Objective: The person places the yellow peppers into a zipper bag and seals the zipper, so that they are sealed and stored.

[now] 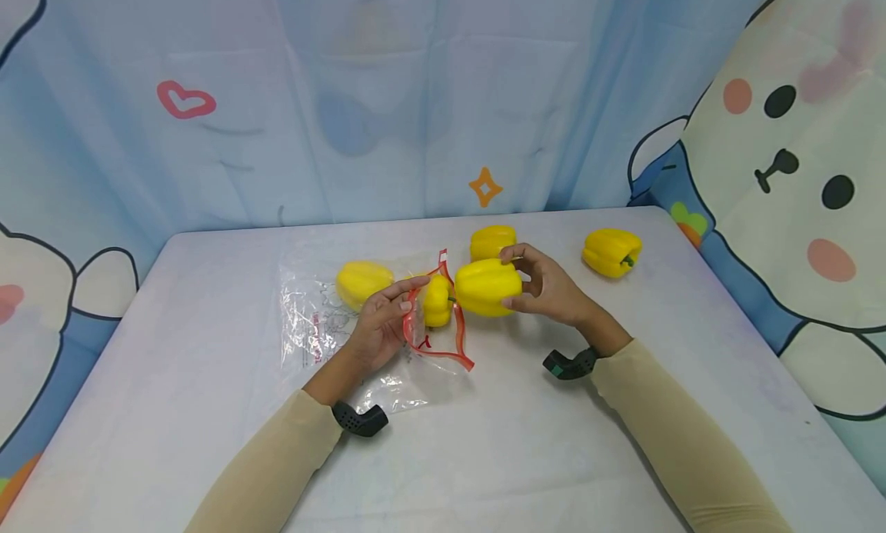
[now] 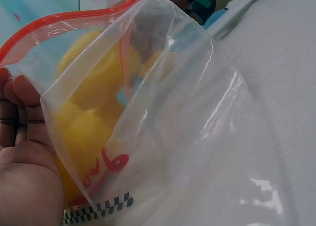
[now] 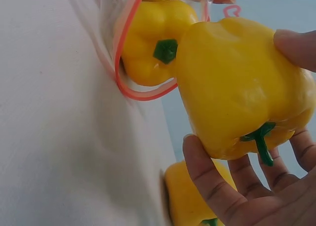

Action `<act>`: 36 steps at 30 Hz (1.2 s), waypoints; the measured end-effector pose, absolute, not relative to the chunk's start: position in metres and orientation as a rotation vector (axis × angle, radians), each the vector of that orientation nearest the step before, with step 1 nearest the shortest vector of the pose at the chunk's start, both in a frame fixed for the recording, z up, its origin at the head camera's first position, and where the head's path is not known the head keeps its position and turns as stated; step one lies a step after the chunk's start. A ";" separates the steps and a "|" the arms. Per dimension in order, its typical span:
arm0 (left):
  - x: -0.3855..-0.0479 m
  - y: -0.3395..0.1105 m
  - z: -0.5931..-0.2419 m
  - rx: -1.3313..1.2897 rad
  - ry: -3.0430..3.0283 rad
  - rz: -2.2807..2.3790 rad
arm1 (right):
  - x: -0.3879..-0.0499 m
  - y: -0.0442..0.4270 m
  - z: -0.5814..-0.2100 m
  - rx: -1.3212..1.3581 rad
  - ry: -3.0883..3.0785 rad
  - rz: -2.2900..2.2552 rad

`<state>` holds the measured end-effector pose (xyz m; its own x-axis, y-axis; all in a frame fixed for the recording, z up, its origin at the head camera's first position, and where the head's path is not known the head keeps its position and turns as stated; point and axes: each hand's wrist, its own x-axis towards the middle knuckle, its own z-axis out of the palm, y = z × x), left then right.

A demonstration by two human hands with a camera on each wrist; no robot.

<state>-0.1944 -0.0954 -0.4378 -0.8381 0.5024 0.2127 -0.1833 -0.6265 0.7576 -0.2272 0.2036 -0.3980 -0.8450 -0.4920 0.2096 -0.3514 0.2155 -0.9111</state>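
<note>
My right hand (image 1: 554, 287) grips a yellow bell pepper (image 1: 487, 287) with a green stem, thumb on one side and fingers on the other. The pepper is held up beside the mouth of a clear zip bag (image 1: 398, 391) with a red rim. My left hand (image 1: 379, 325) holds the bag's rim, keeping the mouth apart. Just inside the mouth sits another bell pepper (image 3: 153, 43), its stem facing outward. Through the plastic, yellow peppers (image 2: 84, 127) show in the left wrist view. A further pepper (image 1: 363, 281) lies at the bag's far left part.
Behind the held pepper, one bell pepper (image 1: 491, 241) stands on the white table (image 1: 484, 464). Another pepper (image 1: 612, 252) lies at the back right. A printed curtain (image 1: 415, 133) hangs behind the table's back edge.
</note>
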 end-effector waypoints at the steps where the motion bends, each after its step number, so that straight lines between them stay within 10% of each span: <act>1: -0.194 -0.095 -0.438 0.582 1.079 2.460 | -0.227 0.204 -0.399 -0.820 2.350 -1.701; 36: -0.194 -0.095 -0.438 0.582 1.072 2.465 | -0.227 0.198 -0.406 -0.828 2.377 -1.675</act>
